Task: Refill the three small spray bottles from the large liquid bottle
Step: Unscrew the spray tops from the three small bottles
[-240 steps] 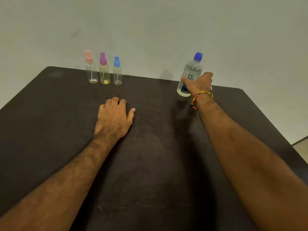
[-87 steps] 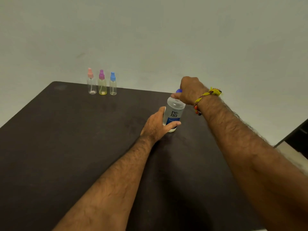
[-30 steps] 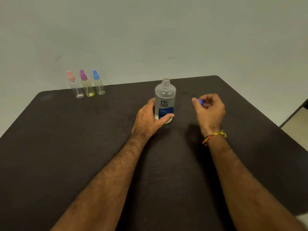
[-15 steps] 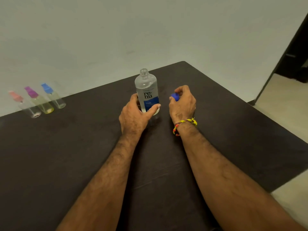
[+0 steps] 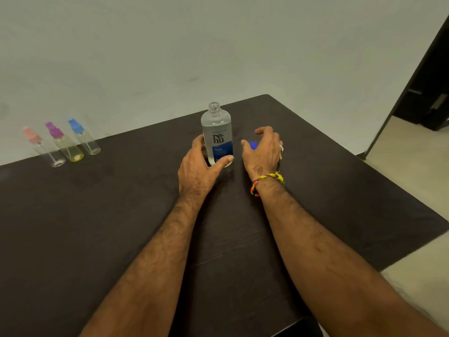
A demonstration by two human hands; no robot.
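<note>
Left hand (image 5: 198,171) grips uncapped large bottle (image 5: 217,132) upright.

You have a large bottle (image 5: 217,132) of clear, glossy plastic with a smooth printed label, its threaded neck bare. The blue cap (image 5: 253,145) beside it looks like smooth opaque plastic. Your three small spray bottles (image 5: 63,144) are transparent plastic with matt coloured plastic tops. The table (image 5: 97,215) is dark and matt, faintly scuffed. The bracelet (image 5: 266,181) on your wrist is braided thread.
</note>
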